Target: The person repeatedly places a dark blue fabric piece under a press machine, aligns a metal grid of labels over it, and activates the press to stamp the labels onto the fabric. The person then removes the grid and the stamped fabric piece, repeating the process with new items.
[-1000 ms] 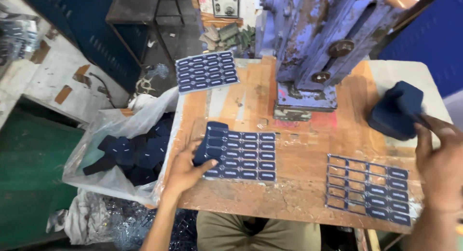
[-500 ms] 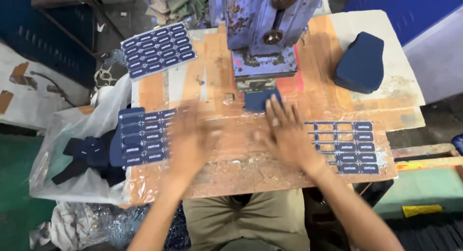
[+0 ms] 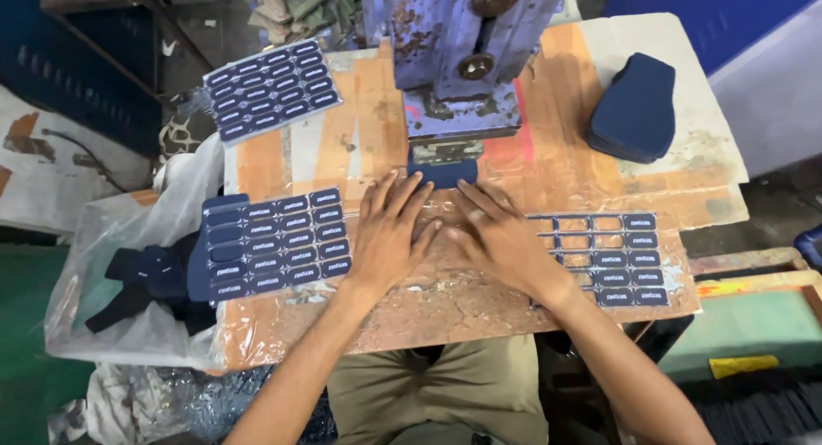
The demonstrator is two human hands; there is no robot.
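Observation:
My left hand (image 3: 390, 231) and my right hand (image 3: 501, 238) lie flat side by side on the wooden bench (image 3: 445, 312), fingers spread and pointing at a dark blue piece (image 3: 442, 173) under the blue press machine (image 3: 458, 56). The fingertips reach the piece's near edge. Left of my left hand lies a sheet of dark blue rectangular labels (image 3: 274, 242). Right of my right hand lies a partly emptied label sheet (image 3: 612, 257), its frame showing holes.
A second full label sheet (image 3: 272, 90) lies at the bench's back left. A stack of dark blue shaped pieces (image 3: 635, 109) rests on white paper at the back right. A clear plastic bag (image 3: 128, 282) with dark blue pieces hangs off the left edge.
Both hands came together at the bench centre in front of the press. A second ago the left hand was on the left label sheet and the right hand was near the dark blue stack.

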